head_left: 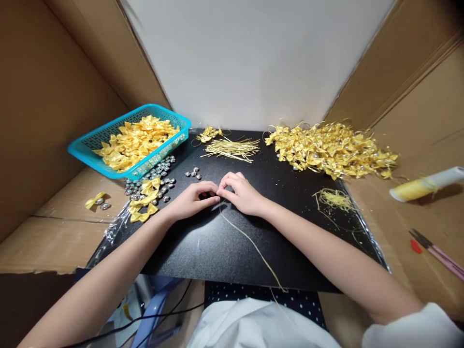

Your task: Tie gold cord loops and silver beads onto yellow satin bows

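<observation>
My left hand [195, 199] and my right hand [242, 194] meet fingertip to fingertip over the middle of the black table. Both are closed in a pinch at the end of a thin pale-gold cord [250, 239]. From the fingertips the cord trails down toward the table's front edge and hangs over it. Whatever else lies between the fingertips is hidden. Left of my left hand are yellow ribbon bows [147, 198] and a scatter of shiny silver beads [163, 169]. Beyond my hands lies a bundle of cut gold cords [232, 149].
A turquoise basket [184, 123] of yellow bows stands at the back left. Finished-looking bows with cords are heaped [333, 150] at the back right. Tangled cord scraps [335, 199], a cord-wrapped tube [424, 186] and pink-handled scissors [440, 253] lie on the right. Cardboard walls [409, 63] flank the table.
</observation>
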`<state>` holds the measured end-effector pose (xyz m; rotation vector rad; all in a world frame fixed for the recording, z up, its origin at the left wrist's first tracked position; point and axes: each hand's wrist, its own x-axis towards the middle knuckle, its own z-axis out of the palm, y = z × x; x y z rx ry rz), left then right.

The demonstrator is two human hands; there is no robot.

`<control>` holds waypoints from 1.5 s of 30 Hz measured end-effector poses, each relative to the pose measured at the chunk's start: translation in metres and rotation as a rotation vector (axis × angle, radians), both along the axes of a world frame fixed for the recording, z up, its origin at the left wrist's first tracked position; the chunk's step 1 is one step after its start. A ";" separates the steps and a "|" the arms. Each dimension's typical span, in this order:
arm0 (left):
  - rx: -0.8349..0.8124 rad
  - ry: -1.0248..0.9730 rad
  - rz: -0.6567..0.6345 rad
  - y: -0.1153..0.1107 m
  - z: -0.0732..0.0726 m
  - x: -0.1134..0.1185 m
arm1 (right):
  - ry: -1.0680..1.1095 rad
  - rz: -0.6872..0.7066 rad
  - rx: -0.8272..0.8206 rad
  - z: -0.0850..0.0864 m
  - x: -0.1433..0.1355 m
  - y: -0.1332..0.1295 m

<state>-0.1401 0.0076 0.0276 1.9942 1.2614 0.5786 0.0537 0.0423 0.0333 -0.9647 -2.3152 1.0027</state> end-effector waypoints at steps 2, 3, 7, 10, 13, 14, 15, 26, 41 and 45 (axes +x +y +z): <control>-0.001 -0.009 -0.014 0.000 0.000 0.002 | -0.006 -0.002 -0.004 0.000 0.000 0.000; -0.003 -0.010 -0.022 0.000 0.000 0.002 | -0.009 -0.004 -0.007 0.001 0.000 0.000; -0.023 0.003 -0.042 0.000 0.000 0.004 | -0.015 -0.013 -0.016 0.001 -0.001 -0.002; -0.040 0.041 -0.023 0.001 0.003 0.003 | 0.002 -0.008 -0.020 0.000 0.003 -0.001; 0.032 0.166 0.036 0.004 0.018 -0.003 | 0.096 -0.016 -0.090 0.000 0.011 0.005; 0.096 0.232 0.052 0.005 0.027 -0.006 | 0.153 -0.033 -0.153 0.000 0.014 0.007; 0.178 0.305 0.061 0.007 0.038 -0.008 | 0.217 -0.051 -0.237 0.000 0.015 0.007; 0.817 0.700 0.194 0.036 0.136 -0.036 | 0.627 0.204 -1.355 0.002 0.063 -0.105; 0.576 0.677 -0.240 0.068 0.084 -0.009 | 0.116 -0.660 -0.821 -0.129 0.244 -0.247; 0.524 0.657 -0.366 0.066 0.085 0.006 | 0.119 -0.720 -0.734 -0.151 0.270 -0.253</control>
